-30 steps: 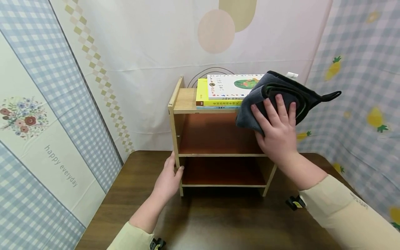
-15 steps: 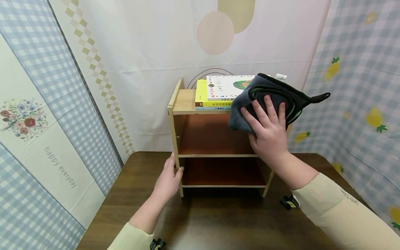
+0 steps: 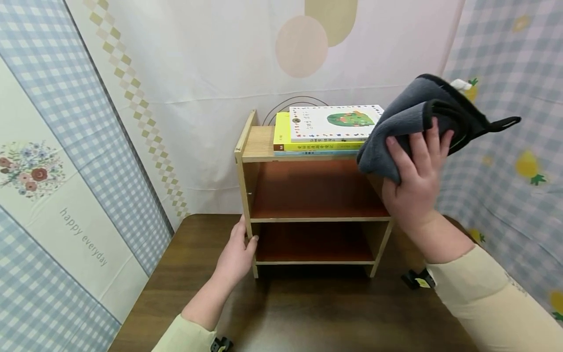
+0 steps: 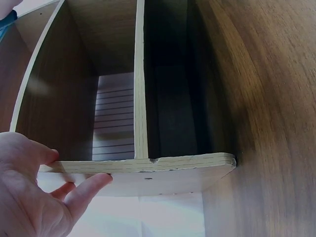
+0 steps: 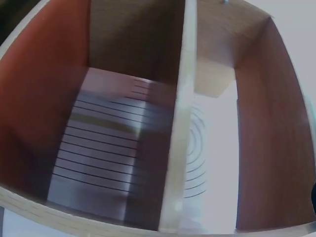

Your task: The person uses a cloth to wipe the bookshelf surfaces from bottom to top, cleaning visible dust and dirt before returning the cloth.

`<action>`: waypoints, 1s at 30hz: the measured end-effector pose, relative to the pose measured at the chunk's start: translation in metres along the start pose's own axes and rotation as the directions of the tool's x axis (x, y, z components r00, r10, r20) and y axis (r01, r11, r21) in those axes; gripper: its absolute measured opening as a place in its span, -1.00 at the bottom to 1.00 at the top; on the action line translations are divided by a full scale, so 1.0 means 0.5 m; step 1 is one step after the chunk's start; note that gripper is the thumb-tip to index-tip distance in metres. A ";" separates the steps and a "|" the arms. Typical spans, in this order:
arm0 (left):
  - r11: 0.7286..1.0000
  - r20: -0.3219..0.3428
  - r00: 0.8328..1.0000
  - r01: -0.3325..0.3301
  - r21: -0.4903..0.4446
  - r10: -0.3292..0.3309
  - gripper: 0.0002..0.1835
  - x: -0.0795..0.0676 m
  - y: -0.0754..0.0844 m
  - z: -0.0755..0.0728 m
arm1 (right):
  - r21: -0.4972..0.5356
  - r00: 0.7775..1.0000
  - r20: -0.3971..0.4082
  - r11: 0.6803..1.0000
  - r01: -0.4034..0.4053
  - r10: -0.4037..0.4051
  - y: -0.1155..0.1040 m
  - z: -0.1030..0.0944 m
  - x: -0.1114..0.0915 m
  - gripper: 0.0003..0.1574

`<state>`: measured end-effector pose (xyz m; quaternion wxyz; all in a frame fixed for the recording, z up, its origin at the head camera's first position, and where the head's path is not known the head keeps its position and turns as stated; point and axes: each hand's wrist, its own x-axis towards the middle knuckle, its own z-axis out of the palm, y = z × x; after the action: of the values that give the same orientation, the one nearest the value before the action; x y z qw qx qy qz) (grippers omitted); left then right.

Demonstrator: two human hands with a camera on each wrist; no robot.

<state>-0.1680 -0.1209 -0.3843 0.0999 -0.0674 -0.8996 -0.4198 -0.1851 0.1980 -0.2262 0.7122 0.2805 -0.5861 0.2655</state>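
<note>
A small wooden shelf (image 3: 321, 188) with reddish-brown boards stands on the table. My left hand (image 3: 237, 254) grips the front edge of its left side panel, thumb at the front and fingers round the outside. The left wrist view shows that hand (image 4: 34, 197) pinching the panel (image 4: 192, 162). In my right hand (image 3: 413, 193) is a folded dark grey cloth (image 3: 406, 105) with black edging and a hanging loop. It is held up at the shelf's top right corner, which it hides. The right wrist view shows the shelf compartments (image 5: 180, 123) without the hand.
Stacked on the shelf's top board (image 3: 258, 139) are a white picture book (image 3: 310, 128), a yellow book (image 3: 283, 129) and a thin blue one (image 3: 325, 152). A patterned curtain (image 3: 206, 58) hangs right behind, with checked cloth at both sides. The brown table (image 3: 308, 313) extends in front.
My right hand with the cloth first shifted left along the top right of the shelf, then moved right and up, uncovering more of the white book. The left hand has stayed in place.
</note>
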 end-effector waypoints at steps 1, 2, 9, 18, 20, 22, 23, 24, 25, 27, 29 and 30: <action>1.000 0.000 1.000 -0.003 0.001 0.003 -0.21 -0.002 -0.001 -0.003 | -0.005 1.000 -0.010 1.000 0.006 -0.006 -0.007 -0.002 0.005 -0.61; 1.000 0.001 1.000 -0.003 0.001 0.003 -0.21 -0.003 -0.002 -0.005 | -0.010 1.000 -0.015 1.000 0.015 -0.015 -0.015 -0.004 0.007 -0.62; 1.000 0.013 1.000 -0.024 -0.002 0.024 -0.21 -0.013 -0.008 -0.018 | -0.009 0.974 0.187 0.992 0.128 -0.125 -0.046 -0.003 -0.025 -0.55; 0.999 0.038 0.999 -0.032 -0.006 0.032 -0.21 -0.025 -0.013 -0.025 | -0.125 0.835 0.541 0.973 0.193 -0.097 -0.060 0.005 -0.055 -0.43; 1.000 0.032 0.999 -0.030 -0.006 0.030 -0.21 -0.026 -0.013 -0.026 | -0.137 0.830 0.551 0.971 0.196 -0.090 -0.063 0.009 -0.055 -0.40; 1.000 0.026 0.999 -0.027 -0.004 0.027 -0.21 -0.027 -0.013 -0.027 | -0.140 0.825 0.558 0.970 0.197 -0.087 -0.067 0.013 -0.055 -0.37; 1.000 0.025 0.999 -0.026 -0.004 0.026 -0.21 -0.027 -0.013 -0.027 | -0.140 0.822 0.563 0.970 0.197 -0.085 -0.070 0.015 -0.055 -0.36; 1.000 0.023 0.999 -0.027 -0.005 0.027 -0.21 -0.028 -0.013 -0.028 | -0.140 0.820 0.566 0.971 0.193 -0.082 -0.072 0.016 -0.055 -0.35; 1.000 0.022 0.999 -0.026 -0.007 0.026 -0.21 -0.028 -0.013 -0.028 | -0.140 0.817 0.572 0.972 0.191 -0.078 -0.075 0.017 -0.056 -0.34; 1.000 0.026 0.999 -0.029 -0.012 0.029 -0.21 -0.029 -0.013 -0.028 | -0.141 0.811 0.581 0.973 0.185 -0.070 -0.080 0.019 -0.057 -0.32; 0.999 0.030 0.999 -0.033 -0.017 0.034 -0.21 -0.030 -0.012 -0.029 | -0.143 0.805 0.590 0.973 0.180 -0.062 -0.084 0.021 -0.058 -0.30; 0.999 0.031 0.999 -0.037 -0.019 0.037 -0.21 -0.030 -0.011 -0.029 | -0.142 0.803 0.592 0.974 0.178 -0.060 -0.087 0.022 -0.058 -0.30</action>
<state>-0.1529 -0.1362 -0.3831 0.0929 -0.0914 -0.8957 -0.4250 -0.1669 0.1585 -0.2568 0.5365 0.3154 -0.7801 0.0636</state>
